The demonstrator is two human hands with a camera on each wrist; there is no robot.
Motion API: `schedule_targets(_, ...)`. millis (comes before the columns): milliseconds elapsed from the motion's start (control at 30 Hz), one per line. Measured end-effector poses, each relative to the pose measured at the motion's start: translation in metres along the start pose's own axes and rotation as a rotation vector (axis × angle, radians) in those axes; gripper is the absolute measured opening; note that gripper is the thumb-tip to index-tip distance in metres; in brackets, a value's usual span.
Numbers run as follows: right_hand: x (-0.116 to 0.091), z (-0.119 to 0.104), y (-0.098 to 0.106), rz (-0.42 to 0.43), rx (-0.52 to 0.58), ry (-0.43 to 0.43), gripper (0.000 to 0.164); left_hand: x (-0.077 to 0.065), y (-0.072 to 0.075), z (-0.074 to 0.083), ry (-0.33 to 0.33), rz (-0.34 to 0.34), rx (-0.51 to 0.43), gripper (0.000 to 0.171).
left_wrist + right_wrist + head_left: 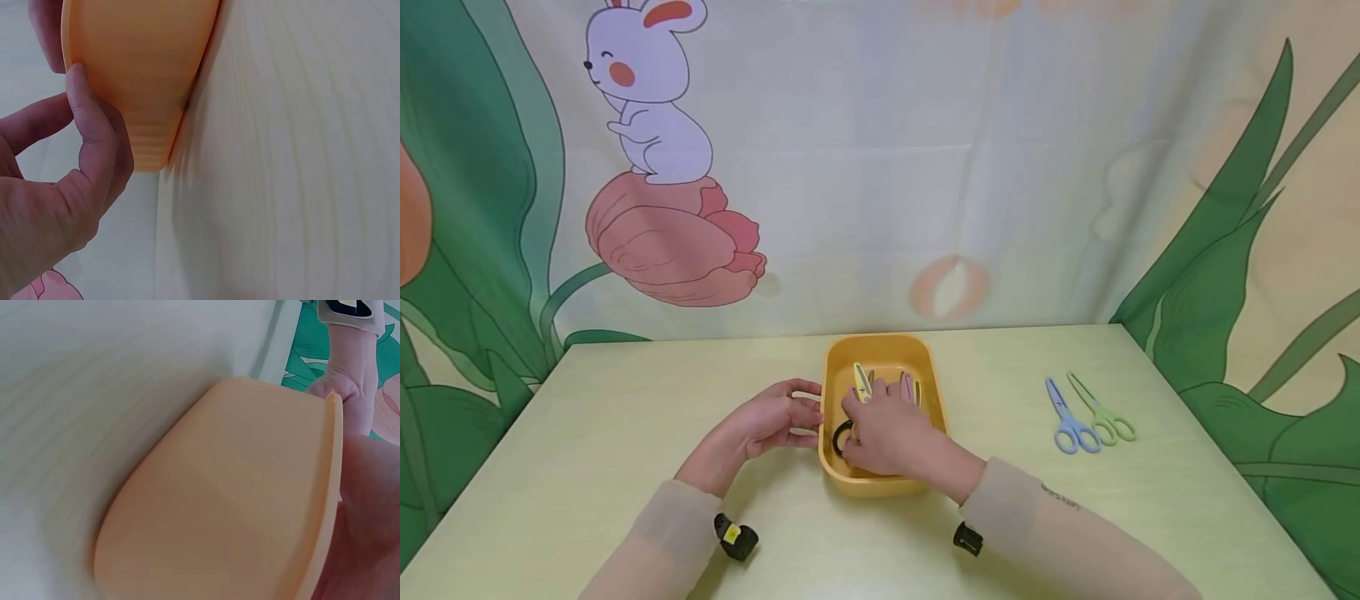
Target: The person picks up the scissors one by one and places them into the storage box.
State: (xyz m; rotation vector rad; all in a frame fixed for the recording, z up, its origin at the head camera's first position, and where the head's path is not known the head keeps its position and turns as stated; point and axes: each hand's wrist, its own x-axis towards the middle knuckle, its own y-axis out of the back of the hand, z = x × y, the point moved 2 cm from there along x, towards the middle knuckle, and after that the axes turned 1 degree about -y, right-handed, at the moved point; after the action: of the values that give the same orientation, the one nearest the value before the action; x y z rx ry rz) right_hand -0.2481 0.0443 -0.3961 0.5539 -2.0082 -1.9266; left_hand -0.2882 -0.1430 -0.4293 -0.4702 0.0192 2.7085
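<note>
A yellow-orange plastic bin [937, 400] stands on the table between my hands. My left hand [777, 419] is at its left side, fingertips touching the outer wall right at the rim, which the left wrist view shows up close. My right hand [891, 433] reaches down into the bin, fingers bent downward. By its fingertips a pale yellow blade [861, 382] points up toward the far side. A black handle loop [841, 438] shows beside the thumb side. The right fingertips are hidden behind the hand, so I cannot tell whether they pinch anything. Pink and yellow slim pieces [907, 387] lie farther in.
To the right on the table lie blue scissors [1072, 427] and green scissors [1103, 415], side by side with blades pointing away. A printed cloth [850, 167] with a rabbit and flowers hangs behind the table's far edge. Black wrist cameras [737, 538] sit at both sleeves.
</note>
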Motion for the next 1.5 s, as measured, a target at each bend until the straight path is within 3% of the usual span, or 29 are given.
schedule_targets(200,0.001,-0.002,-0.003,-0.039,0.051,-0.007,0.024,0.000,0.000,0.000,0.008,0.007,0.003,0.056)
schedule_targets(467,0.003,-0.002,-0.012,-0.031,0.024,0.037,0.027,-0.002,-0.001,0.000,0.007,0.006,0.002,0.056)
schedule_targets(700,0.004,0.002,-0.012,-0.006,0.079,0.026,0.036,-0.003,0.000,0.001,0.008,0.001,0.000,0.057)
schedule_targets(933,-0.001,0.015,-0.006,0.069,0.142,0.077,0.044,-0.002,0.000,0.001,0.013,-0.002,-0.004,0.058)
schedule_targets(1200,-0.006,0.033,-0.002,0.280,0.286,0.116,0.010,-0.002,0.002,-0.002,0.002,-0.007,-0.008,0.059)
schedule_targets(1500,-0.014,0.058,0.006,0.441,0.464,0.121,0.005,0.000,0.000,-0.001,0.004,-0.015,-0.010,0.060)
